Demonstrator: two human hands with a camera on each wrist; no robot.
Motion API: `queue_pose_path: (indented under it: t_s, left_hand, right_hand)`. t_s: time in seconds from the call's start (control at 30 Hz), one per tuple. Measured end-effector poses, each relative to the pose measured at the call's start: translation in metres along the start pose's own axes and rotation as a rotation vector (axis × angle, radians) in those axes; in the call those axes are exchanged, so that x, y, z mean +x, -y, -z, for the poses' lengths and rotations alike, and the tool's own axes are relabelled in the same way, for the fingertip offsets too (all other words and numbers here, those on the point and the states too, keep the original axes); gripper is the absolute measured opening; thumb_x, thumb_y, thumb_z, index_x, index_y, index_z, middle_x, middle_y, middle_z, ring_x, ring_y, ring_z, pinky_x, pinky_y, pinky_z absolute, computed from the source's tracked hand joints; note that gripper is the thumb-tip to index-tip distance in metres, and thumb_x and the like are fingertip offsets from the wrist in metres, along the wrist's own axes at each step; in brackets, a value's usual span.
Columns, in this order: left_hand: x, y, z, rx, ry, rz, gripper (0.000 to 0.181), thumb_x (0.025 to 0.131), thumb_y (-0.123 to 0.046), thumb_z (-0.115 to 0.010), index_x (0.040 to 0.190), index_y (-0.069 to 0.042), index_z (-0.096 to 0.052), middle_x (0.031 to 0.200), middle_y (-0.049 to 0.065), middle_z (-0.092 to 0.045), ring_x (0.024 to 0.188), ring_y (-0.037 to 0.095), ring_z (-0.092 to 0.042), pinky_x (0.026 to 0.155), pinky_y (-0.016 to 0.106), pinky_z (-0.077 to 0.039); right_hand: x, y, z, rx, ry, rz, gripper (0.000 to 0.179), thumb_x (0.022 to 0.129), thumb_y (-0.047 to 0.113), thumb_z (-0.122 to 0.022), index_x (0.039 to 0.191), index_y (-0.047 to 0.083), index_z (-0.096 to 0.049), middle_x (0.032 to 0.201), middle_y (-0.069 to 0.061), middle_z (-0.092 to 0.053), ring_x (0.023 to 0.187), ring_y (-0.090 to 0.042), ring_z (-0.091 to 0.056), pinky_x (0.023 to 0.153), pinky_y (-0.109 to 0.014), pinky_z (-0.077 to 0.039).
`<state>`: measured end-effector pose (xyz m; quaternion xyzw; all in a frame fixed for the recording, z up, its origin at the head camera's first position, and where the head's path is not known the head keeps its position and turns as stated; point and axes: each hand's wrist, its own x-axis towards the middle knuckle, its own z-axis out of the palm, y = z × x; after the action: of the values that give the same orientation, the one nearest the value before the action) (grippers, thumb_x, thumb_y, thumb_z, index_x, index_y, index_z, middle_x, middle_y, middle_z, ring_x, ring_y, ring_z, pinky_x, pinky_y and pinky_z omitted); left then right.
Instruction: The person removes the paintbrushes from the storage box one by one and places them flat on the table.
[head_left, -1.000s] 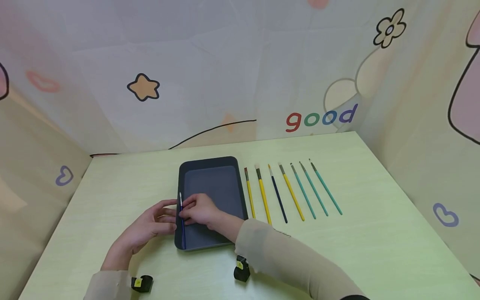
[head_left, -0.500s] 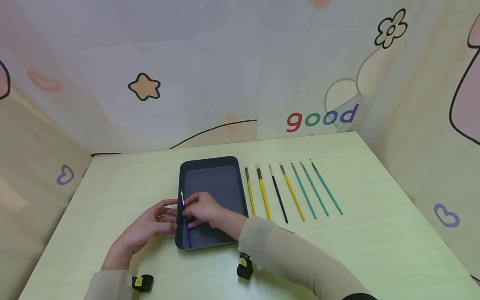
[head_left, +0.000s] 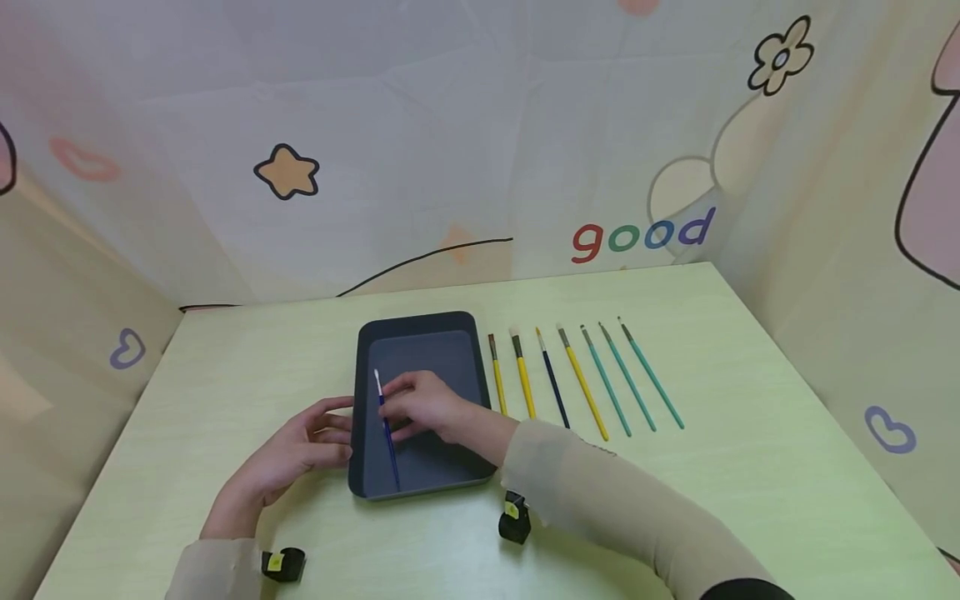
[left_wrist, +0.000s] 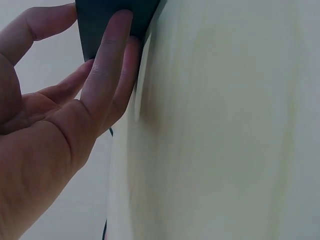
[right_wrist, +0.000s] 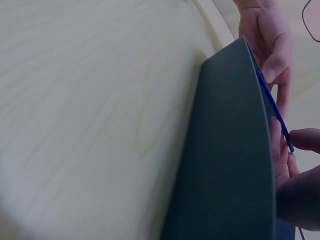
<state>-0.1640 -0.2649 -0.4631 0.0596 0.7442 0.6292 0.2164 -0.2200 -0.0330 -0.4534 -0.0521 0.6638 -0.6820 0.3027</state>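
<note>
A blue paintbrush [head_left: 387, 433] with a pale tip slants inside the dark tray [head_left: 423, 325]. My right hand [head_left: 427, 407] pinches it near the ferrule, reaching in over the tray's right side. In the right wrist view the blue handle [right_wrist: 272, 102] shows between the fingers and the tray wall [right_wrist: 225, 150]. My left hand [head_left: 303, 442] rests its fingertips against the tray's left outer side. The left wrist view shows those fingers [left_wrist: 102, 75] extended onto the dark wall.
Right of the tray, several paintbrushes lie in a row: yellow ones [head_left: 582, 382], a dark blue one [head_left: 553, 379] and teal ones [head_left: 652, 375]. They stand on a pale wooden table [head_left: 750, 483]. A printed cloth [head_left: 420, 125] hangs behind.
The right hand has moved right and slightly away from me, carrying the blue paintbrush from along the tray's left wall further into the tray. The left hand stays put.
</note>
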Motion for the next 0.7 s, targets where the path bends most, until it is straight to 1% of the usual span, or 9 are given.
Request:
queue_pose_path:
  t_s: [0.27,0.53,0.7]
  left_hand:
    - [0.001,0.001,0.000,0.001,-0.002,0.002,0.079,0.089,0.001,-0.069,0.157,0.000,-0.030,0.138,0.030,-0.047,0.118,0.034,-0.059,0.091,0.037,-0.057]
    - [0.001,0.003,0.000,0.010,-0.007,-0.003,0.079,0.089,0.000,-0.070,0.157,-0.001,-0.030,0.138,0.030,-0.047,0.120,0.035,-0.059,0.091,0.036,-0.057]
    - [0.001,0.002,-0.001,0.016,-0.013,-0.007,0.078,0.089,0.000,-0.070,0.157,0.000,-0.031,0.137,0.029,-0.047,0.119,0.035,-0.059,0.091,0.036,-0.057]
  right_hand:
    - [-0.010,0.009,0.012,-0.001,0.013,0.000,0.036,0.094,-0.004,-0.068,0.127,-0.011,-0.058,0.091,-0.011,-0.066,0.076,-0.020,-0.063,0.070,-0.038,-0.063]
    - [-0.022,0.014,0.020,-0.013,0.034,0.011,0.038,0.094,-0.003,-0.067,0.130,-0.012,-0.056,0.095,-0.013,-0.066,0.078,-0.019,-0.064,0.072,-0.038,-0.063]
    - [-0.030,0.012,0.030,-0.030,0.036,0.025,0.039,0.095,-0.001,-0.068,0.130,-0.011,-0.056,0.100,-0.017,-0.068,0.081,-0.018,-0.065,0.074,-0.039,-0.063]
